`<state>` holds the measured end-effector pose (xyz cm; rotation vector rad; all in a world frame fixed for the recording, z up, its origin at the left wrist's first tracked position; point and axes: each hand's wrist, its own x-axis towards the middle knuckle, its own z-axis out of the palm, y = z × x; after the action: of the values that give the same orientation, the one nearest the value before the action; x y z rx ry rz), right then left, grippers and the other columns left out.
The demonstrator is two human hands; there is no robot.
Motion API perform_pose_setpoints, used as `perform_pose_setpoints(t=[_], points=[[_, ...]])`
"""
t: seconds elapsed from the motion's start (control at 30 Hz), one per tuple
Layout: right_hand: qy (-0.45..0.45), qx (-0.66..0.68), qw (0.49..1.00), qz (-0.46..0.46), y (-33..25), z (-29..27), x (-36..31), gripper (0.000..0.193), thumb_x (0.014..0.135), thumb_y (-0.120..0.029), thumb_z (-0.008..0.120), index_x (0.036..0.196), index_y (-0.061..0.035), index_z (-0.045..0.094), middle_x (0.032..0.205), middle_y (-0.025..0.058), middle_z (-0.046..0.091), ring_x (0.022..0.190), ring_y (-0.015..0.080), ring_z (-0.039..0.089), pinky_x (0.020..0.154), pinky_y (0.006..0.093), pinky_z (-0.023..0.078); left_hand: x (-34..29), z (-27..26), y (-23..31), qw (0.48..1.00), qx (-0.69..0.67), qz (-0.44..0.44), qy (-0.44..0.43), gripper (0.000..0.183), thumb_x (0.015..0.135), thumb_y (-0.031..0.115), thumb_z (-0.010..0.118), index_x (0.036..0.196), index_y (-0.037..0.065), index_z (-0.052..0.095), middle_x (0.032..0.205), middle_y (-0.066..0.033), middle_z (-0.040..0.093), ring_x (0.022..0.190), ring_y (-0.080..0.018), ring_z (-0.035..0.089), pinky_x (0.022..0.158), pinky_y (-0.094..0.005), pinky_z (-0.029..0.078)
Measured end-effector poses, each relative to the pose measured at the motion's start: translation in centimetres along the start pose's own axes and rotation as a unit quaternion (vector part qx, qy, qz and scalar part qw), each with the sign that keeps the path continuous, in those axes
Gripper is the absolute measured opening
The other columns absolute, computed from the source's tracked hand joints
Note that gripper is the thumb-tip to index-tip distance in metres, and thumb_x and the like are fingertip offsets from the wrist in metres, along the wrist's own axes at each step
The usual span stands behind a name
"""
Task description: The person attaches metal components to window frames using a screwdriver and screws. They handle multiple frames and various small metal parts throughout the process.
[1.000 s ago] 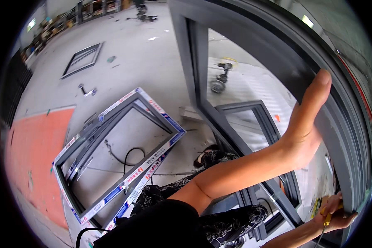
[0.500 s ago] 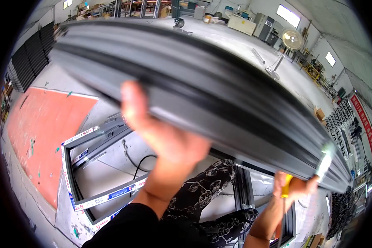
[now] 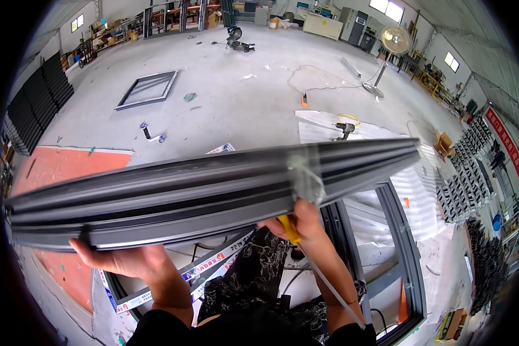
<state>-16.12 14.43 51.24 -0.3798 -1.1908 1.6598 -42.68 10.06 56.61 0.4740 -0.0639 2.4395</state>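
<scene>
A long bundle of dark grey metal profiles (image 3: 173, 193) lies across the view in front of me, its right end higher than its left. My left hand (image 3: 130, 259) grips it from below, left of the middle, with the thumb against the near face. Clear tape (image 3: 305, 167) is wrapped around the bundle right of centre. Just under that tape, my right hand (image 3: 308, 222) holds a yellow-handled screwdriver (image 3: 290, 230) and presses against the bundle's lower edge. The long shaft of the screwdriver slants down to the right along my forearm. Fingers behind the profiles are hidden.
Below lie a frame with printed film (image 3: 135, 300) and a dark grey frame (image 3: 409, 248). Beyond the bundle are a cordless drill (image 3: 345, 130), a small frame (image 3: 150, 89), a cut-off saw (image 3: 236, 39) and a standing fan (image 3: 395, 40). Stacked profiles (image 3: 40, 104) stand left.
The bundle has swung lower and to the left, from steeply slanting down rightward to nearly level. Both hands have moved left with it, keeping their holds.
</scene>
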Motion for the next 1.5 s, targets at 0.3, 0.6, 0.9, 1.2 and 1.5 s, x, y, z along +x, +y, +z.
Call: perform_pose_setpoints(t=[0.3, 0.6, 0.9, 1.2, 1.5], points=[[-0.026, -0.017, 0.994, 0.105, 1.4, 0.3, 1.3, 0.073, 0.084, -0.067, 0.049, 0.094, 0.0035, 0.067, 0.061, 0.0035, 0.054, 0.044, 0.0090, 0.042, 0.038, 0.0214, 0.030, -1.8, 1.6, 0.9, 0.964, 0.153, 0.131, 0.173, 0.067, 0.079, 0.053, 0.064, 0.130, 0.011, 0.052, 0.131, -0.0083, 0.052, 0.118, -0.0264, 0.050, 0.100, -0.0470, 0.040], [0.078, 0.014, 0.986, 0.145, 1.7, -0.2, 3.6, 0.078, 0.087, -0.075, 0.031, 0.104, -0.0048, 0.059, 0.073, 0.0083, 0.059, 0.061, 0.0143, 0.050, 0.049, 0.0265, 0.033, -0.1, -0.4, 0.6, 0.981, 0.087, 0.129, 0.119, 0.053, 0.080, 0.038, 0.065, 0.122, 0.006, 0.059, 0.126, -0.0129, 0.056, 0.115, -0.0290, 0.055, 0.099, -0.0498, 0.045], [0.101, -0.008, 0.963, 0.248, 4.8, 0.0, 13.6, 0.059, 0.089, -0.065, 0.045, 0.101, -0.0082, 0.054, 0.077, 0.0108, 0.063, 0.053, 0.0118, 0.051, 0.043, 0.0252, 0.038, 7.9, -5.8, 0.7, 0.991, 0.051, 0.095, 0.080, 0.039, 0.083, 0.034, 0.068, 0.111, 0.007, 0.063, 0.114, -0.0093, 0.063, 0.104, -0.0256, 0.060, 0.092, -0.0435, 0.049], [-0.116, 0.006, 0.947, 0.298, 7.8, 2.0, 21.6, 0.064, 0.087, -0.070, 0.043, 0.079, -0.0079, 0.056, 0.070, 0.0068, 0.059, 0.048, 0.0090, 0.047, 0.039, 0.0214, 0.031, 11.7, -5.1, 2.0, 0.927, 0.131, 0.297, 0.188, 0.049, 0.078, 0.040, 0.067, 0.110, 0.003, 0.064, 0.112, -0.0136, 0.063, 0.101, -0.0296, 0.061, 0.087, -0.0466, 0.051], [-0.138, -0.177, 0.917, 0.329, 6.1, 1.2, 18.6, 0.051, 0.090, -0.054, 0.057, 0.075, -0.0059, 0.059, 0.052, -0.0013, 0.040, 0.040, 0.0059, 0.034, 0.036, 0.0227, 0.025, 6.8, -8.7, -0.2, 0.936, 0.141, 0.262, 0.189, 0.056, 0.079, 0.049, 0.062, 0.117, 0.008, 0.061, 0.126, -0.0098, 0.055, 0.114, -0.0253, 0.054, 0.098, -0.0431, 0.043]])
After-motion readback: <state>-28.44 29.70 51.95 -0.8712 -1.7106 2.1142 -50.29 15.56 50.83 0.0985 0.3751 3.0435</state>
